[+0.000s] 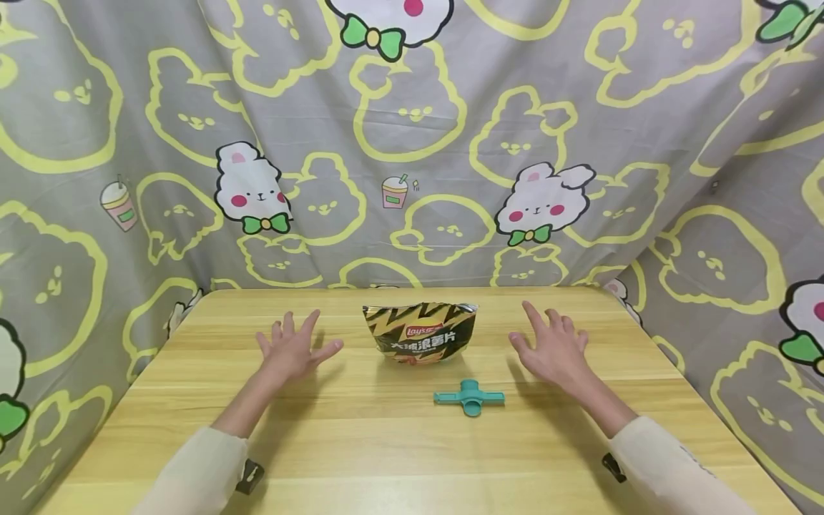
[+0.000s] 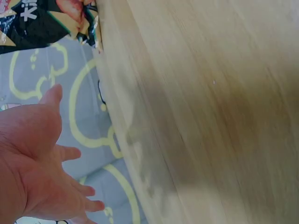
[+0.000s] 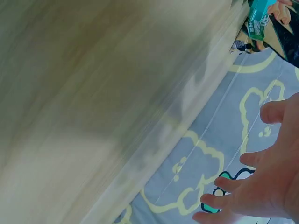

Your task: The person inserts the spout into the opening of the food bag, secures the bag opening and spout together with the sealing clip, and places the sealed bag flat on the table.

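Observation:
A black and gold bag of Lay's potato chips [image 1: 421, 333] stands upright near the middle of the table, its top edge facing up. Just in front of it and slightly right lies a teal bag clip [image 1: 471, 398] with a round spout-like part at its centre. My left hand [image 1: 292, 352] hovers to the left of the bag, fingers spread, holding nothing. On the other side my right hand [image 1: 552, 349] is likewise spread and bare, apart from both bag and clip. Part of the bag [image 2: 35, 23] shows at the top left of the left wrist view, and at the top right of the right wrist view.
The light wooden table [image 1: 360, 450] runs back to a grey curtain [image 1: 438, 129] printed with yellow bear outlines and white rabbits, which also hangs along both sides. Dark wrist-worn devices [image 1: 249, 476] show under the sleeves.

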`<action>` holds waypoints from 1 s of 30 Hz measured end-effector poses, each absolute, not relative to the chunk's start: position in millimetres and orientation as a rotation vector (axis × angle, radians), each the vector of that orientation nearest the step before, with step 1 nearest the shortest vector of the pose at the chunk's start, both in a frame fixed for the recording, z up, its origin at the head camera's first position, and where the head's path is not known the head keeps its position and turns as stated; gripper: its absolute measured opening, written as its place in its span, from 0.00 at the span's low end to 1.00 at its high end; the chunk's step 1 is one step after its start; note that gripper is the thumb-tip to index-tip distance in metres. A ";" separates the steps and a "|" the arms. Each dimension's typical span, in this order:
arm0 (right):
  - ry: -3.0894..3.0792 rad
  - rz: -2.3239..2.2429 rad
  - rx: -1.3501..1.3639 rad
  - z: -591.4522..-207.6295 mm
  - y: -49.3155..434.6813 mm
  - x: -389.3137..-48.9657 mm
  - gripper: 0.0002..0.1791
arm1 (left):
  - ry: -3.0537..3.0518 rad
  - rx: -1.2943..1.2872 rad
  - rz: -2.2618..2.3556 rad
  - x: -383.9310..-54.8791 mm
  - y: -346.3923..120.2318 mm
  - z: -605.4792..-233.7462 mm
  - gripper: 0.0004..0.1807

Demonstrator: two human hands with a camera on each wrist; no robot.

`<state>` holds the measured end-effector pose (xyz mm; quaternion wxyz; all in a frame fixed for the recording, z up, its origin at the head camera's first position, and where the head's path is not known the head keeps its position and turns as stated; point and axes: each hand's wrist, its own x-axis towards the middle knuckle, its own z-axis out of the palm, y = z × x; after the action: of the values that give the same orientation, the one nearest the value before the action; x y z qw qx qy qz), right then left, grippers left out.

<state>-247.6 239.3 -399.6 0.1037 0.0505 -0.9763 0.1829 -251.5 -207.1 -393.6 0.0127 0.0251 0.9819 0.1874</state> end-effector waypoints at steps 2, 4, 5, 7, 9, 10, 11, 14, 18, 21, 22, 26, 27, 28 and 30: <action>-2.877 0.561 0.161 -399.6 235.6 -247.5 0.38 | 3.057 0.098 0.595 -250.5 -204.4 -393.3 0.50; -2.883 0.584 0.175 -399.4 231.6 -246.8 0.37 | 3.052 0.124 0.607 -249.1 -201.1 -392.5 0.50; -2.889 0.599 0.181 -399.4 229.9 -246.4 0.37 | 3.050 0.141 0.609 -248.2 -199.3 -391.9 0.50; -2.907 0.626 0.201 -399.1 226.6 -245.4 0.36 | 3.043 0.172 0.609 -246.1 -195.2 -390.4 0.48; -2.935 0.654 0.227 -398.3 223.6 -244.2 0.35 | 3.032 0.202 0.599 -243.7 -190.8 -388.0 0.48; -2.950 0.671 0.241 -397.7 222.3 -243.8 0.35 | 3.027 0.216 0.588 -242.3 -188.4 -386.7 0.47; -2.969 0.682 0.252 -397.2 220.9 -243.1 0.35 | 3.018 0.229 0.583 -240.9 -186.1 -385.4 0.47; -3.017 0.722 0.298 -394.6 216.9 -240.7 0.35 | 2.984 0.260 0.576 -237.5 -179.9 -381.7 0.46; -3.053 0.771 0.351 -390.7 212.2 -236.5 0.34 | 2.937 0.329 0.577 -234.4 -171.9 -378.5 0.42; -3.067 0.801 0.389 -388.6 208.8 -232.9 0.33 | 2.902 0.405 0.575 -231.8 -165.5 -376.9 0.36; -3.069 0.807 0.402 -388.0 207.6 -231.7 0.32 | 2.889 0.428 0.578 -230.6 -163.3 -376.2 0.33; -3.073 0.814 0.437 -386.4 203.4 -227.1 0.30 | 2.843 0.473 0.615 -226.0 -154.5 -375.2 0.26; -3.073 0.814 0.446 -385.9 202.6 -226.1 0.29 | 2.839 0.486 0.620 -224.9 -152.1 -374.7 0.25; -3.074 0.811 0.451 -385.3 201.8 -225.2 0.29 | 2.837 0.495 0.627 -223.9 -149.5 -374.2 0.24; -3.080 0.813 0.457 -384.1 200.8 -223.6 0.28 | 2.833 0.522 0.635 -222.4 -143.9 -373.8 0.23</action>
<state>-223.6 200.8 -384.1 -0.0383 0.1420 -0.9563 0.2525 -222.4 -143.9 -373.8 0.0956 0.1761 0.9560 0.2143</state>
